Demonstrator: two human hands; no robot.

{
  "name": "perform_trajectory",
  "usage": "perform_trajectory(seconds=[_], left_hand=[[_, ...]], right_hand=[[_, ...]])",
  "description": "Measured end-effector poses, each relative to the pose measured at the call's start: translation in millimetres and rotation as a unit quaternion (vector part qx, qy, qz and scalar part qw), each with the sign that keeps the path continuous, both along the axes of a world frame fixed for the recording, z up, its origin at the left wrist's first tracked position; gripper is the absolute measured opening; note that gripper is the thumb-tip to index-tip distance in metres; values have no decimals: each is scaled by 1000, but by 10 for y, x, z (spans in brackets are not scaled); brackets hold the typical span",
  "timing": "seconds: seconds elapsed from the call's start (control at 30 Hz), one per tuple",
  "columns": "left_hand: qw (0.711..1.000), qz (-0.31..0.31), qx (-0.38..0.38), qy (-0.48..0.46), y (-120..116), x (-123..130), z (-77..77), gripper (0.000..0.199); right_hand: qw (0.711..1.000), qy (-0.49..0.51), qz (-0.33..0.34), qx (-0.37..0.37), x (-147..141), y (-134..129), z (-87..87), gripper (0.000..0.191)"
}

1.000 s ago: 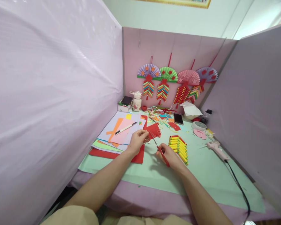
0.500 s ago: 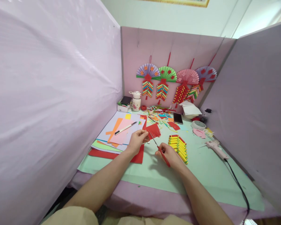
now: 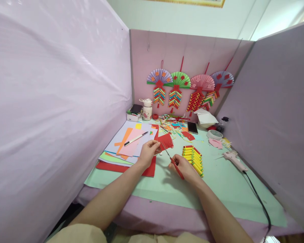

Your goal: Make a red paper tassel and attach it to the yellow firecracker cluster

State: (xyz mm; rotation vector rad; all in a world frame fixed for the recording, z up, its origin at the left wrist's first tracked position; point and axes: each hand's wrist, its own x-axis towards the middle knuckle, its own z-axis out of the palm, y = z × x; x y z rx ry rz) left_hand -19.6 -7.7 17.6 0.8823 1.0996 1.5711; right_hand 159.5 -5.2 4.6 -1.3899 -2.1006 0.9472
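The red fringed paper (image 3: 165, 141) is above the middle of the table, between and just beyond the hands, its cut strips facing rightward. The scissors (image 3: 178, 171) slant, long axis running from the right palm forward and leftward, blades pointing at the paper. The left hand (image 3: 149, 152) pinches the paper's near-left edge between thumb and fingers; the right hand (image 3: 182, 165) is curled around the red handles. Yellow paper rolls (image 3: 193, 160) lie just right of it.
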Motion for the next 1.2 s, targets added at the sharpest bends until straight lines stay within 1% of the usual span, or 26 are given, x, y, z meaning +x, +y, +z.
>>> perform_trajectory(seconds=[0.1,0.3,0.47,0.67,0.8,0.97,1.2], left_hand=[[1000,5,3,1,7,10,-23,30],[1000,20,9,10,18,7,-50,26],[999,25,12,30,14,-2,-23,24],[993,18,60,103,16,-28,-11,23],[987,37,74,139,27,-50,-36,21],[989,82,62,107,83,-102,-70,22],[992,100,67,39,112,-105,-59,31]], right_hand=[[1000,1,13,-1,10,-20,44,23],[999,-8,22,-29,18,-106,160,21],[999,-12,16,-34,19,-102,151,22],[999,-6,25,-28,26,-77,134,23],[999,-6,27,-31,26,-82,132,21],[998,3,37,-42,29,-67,88,21],[998,3,38,-45,23,-69,92,21]])
